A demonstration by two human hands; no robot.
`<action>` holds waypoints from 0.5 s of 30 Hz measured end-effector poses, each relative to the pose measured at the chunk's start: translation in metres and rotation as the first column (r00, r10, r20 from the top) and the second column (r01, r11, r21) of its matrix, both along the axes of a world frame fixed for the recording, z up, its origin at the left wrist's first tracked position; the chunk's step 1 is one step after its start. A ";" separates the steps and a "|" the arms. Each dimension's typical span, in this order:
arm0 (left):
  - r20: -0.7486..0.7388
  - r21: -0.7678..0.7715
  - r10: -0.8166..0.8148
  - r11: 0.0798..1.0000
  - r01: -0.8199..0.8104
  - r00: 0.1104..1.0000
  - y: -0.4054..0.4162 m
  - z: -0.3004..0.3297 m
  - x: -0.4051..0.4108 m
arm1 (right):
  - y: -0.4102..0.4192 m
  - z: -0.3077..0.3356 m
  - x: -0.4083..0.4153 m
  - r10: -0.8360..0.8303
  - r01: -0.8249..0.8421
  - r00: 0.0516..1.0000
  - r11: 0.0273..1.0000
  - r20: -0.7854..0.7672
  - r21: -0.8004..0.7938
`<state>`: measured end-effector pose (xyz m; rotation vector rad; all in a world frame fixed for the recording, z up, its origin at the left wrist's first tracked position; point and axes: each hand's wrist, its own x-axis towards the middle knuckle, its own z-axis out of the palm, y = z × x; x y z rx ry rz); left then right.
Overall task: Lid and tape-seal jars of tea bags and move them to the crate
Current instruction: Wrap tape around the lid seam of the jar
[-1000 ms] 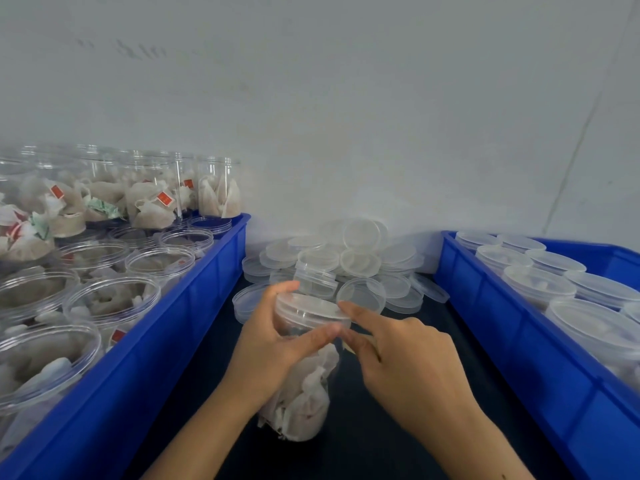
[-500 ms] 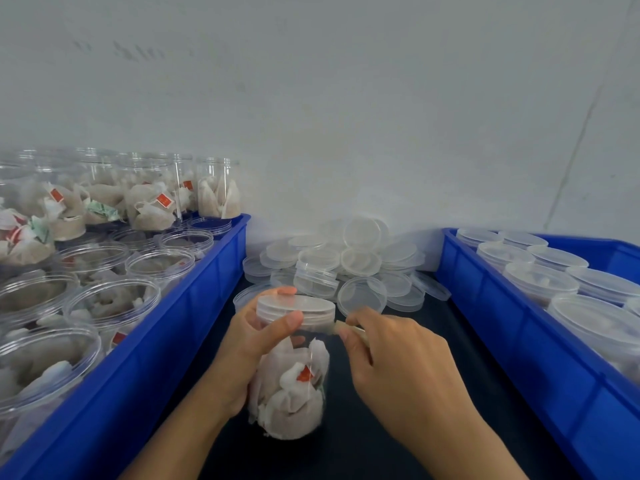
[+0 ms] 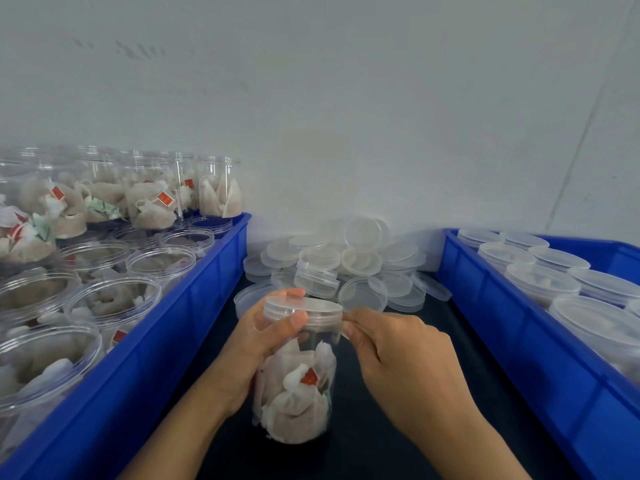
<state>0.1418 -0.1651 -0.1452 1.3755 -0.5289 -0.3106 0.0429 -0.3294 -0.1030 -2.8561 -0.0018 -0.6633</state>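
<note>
Pale grey wall fills the upper half, and below it a dark counter point(image 3: 426, 393) runs between two blue crates. At the counter's left edge the left crate point(image 3: 145, 368) is cut off by the frame; it holds open jars point(image 3: 114, 299) of tea bags, with a second layer stacked at its far end, and the nearest jars blur into glare so their contents are hard to read. Against the wall at the counter's back edge lies a heap of clear lids point(image 3: 346, 258), overlapping so that a count is not possible. In the middle stands the jar point(image 3: 298, 386), upright, with its lid point(image 3: 303, 308) on; tea bags and one red tag show through its wall. The left hand point(image 3: 256, 344) wraps the jar's upper part, thumb across the lid's rim, hiding the jar's left side. The right hand point(image 3: 398, 355) has its fingertips pinched together at the lid's right rim; what they pinch is too thin and clear to make out. At the counter's right edge the right crate point(image 3: 519, 341), also cut off, carries lidded jars point(image 3: 540, 282), their contents hidden under cloudy lids
</note>
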 end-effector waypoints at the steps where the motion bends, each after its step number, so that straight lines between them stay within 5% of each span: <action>1: 0.017 0.031 0.004 1.000 -0.004 1.000 0.001 0.002 0.000 | -0.001 0.000 0.000 -0.004 0.004 1.000 1.000 0.001 -0.005; 5: 0.146 0.262 -0.019 0.965 -0.020 0.989 0.008 0.017 0.001 | -0.005 -0.001 0.001 -0.013 0.014 1.000 0.999 0.011 -0.033; 10: 0.349 0.553 -0.035 0.815 -0.175 0.937 0.011 0.036 -0.008 | -0.006 -0.004 0.002 0.009 -0.006 0.998 0.999 0.065 -0.043; 15: 0.589 0.619 0.032 0.625 -0.476 0.808 -0.008 0.042 -0.023 | -0.011 -0.006 0.003 0.030 -0.028 0.997 0.999 0.074 -0.029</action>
